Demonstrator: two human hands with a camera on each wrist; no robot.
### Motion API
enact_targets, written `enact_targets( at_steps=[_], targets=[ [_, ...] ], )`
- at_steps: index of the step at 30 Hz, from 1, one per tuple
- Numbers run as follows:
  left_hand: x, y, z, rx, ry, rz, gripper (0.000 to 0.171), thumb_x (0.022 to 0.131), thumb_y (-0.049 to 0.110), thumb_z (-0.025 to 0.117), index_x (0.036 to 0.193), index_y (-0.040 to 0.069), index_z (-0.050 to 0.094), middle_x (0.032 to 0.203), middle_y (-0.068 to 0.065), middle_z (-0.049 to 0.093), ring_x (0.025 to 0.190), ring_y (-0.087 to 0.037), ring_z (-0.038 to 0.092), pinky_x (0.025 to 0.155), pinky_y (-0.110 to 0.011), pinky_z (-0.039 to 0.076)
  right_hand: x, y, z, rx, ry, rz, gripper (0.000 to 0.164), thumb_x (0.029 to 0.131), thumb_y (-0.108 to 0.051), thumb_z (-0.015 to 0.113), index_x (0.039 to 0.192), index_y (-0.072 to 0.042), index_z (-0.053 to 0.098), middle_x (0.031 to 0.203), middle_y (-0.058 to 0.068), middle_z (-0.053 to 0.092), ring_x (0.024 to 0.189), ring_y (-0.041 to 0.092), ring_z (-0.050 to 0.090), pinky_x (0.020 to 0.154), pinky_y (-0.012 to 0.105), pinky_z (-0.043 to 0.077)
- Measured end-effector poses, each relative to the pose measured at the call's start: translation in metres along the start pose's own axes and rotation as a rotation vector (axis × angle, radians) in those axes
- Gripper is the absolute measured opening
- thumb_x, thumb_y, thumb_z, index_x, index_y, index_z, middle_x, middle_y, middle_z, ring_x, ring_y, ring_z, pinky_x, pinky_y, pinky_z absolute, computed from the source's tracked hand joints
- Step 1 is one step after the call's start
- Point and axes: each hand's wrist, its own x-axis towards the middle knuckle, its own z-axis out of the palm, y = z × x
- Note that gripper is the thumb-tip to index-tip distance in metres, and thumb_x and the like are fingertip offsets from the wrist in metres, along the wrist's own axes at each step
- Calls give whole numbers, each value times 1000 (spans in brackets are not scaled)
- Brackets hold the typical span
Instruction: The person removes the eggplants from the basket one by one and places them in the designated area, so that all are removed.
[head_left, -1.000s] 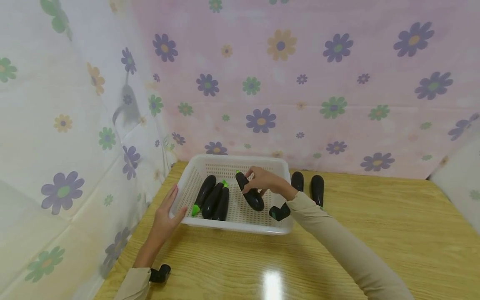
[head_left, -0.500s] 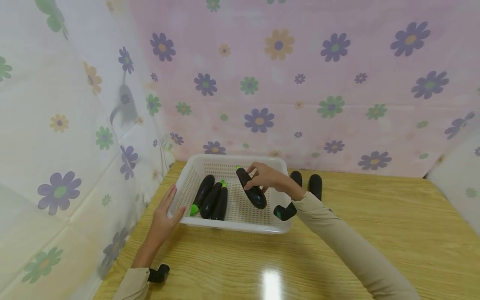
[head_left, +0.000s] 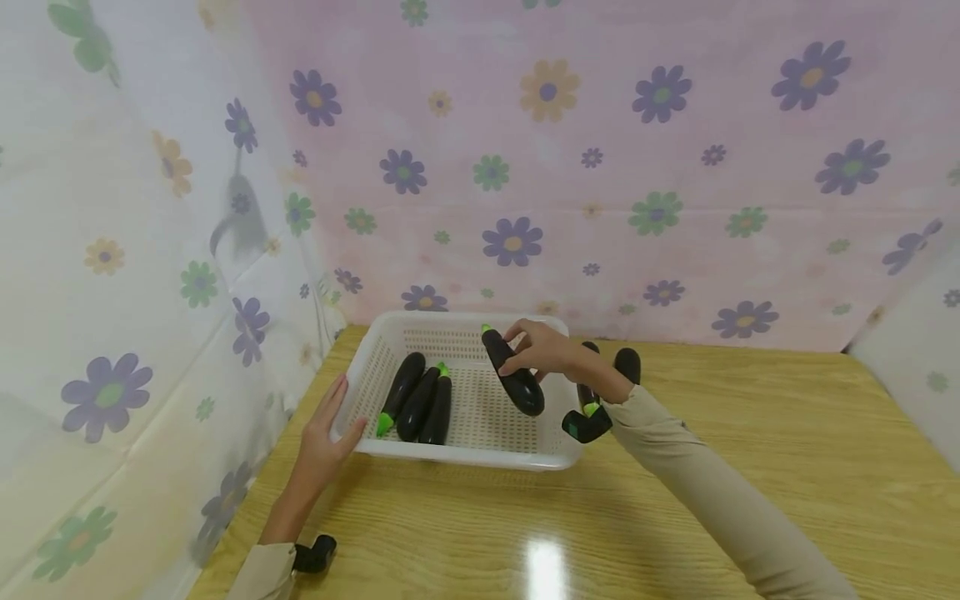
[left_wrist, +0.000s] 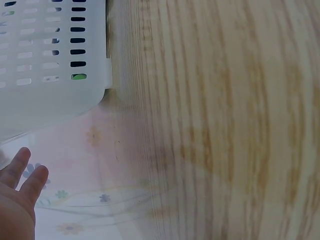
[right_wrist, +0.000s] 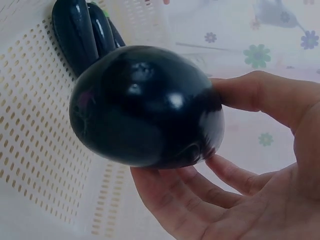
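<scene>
In the head view my right hand (head_left: 546,348) grips a glossy dark eggplant (head_left: 519,388) around its middle, over the right half of a white slotted basket (head_left: 465,456). The eggplant's green stem end points to the back left. Its round bottom fills the centre of the right wrist view, with thumb and fingers (right_wrist: 215,187) on either side. Three more eggplants (head_left: 402,385) lie together at the basket's left side. My left hand (head_left: 324,442) rests at the basket's left front corner, fingers straight along the outer wall and thumb by the front rim.
Two eggplants, a farther one (head_left: 627,364) and a nearer one (head_left: 588,395), lie right of the basket, partly hidden by my right arm. The wooden table (head_left: 757,433) meets a flowered cloth backdrop (head_left: 450,167) behind and a cloth wall at the left.
My right hand has moved right and slightly up across the basket with the eggplant, which now sits nearer the right wall. My left hand stays at the basket corner.
</scene>
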Motion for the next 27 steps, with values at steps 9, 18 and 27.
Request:
enact_targets(
  at_steps=[9,18,27],
  targets=[
    [0,2,0,1,-1,-17,70,87,16,68,147,4,34,152,-8,30,137,-33,28,104,-17,19,-12,7,-14,7,8,-2,56,85,-21,69,132,-5,41,122,21,51,94,29,61,74,42,53],
    [-1,1,-1,2,-2,-24,70,87,17,68,147,5,34,151,-10,31,137,-33,28,107,-21,21,-22,10,-26,5,47,-6,59,85,-20,69,133,-3,40,116,21,55,90,27,62,73,42,52],
    [1,3,-2,-4,-23,-35,70,87,18,68,147,3,33,151,-17,30,137,-36,26,102,-61,26,-32,15,-35,-3,71,0,61,84,-23,70,134,-4,39,117,21,54,88,28,61,71,40,52]
  ],
)
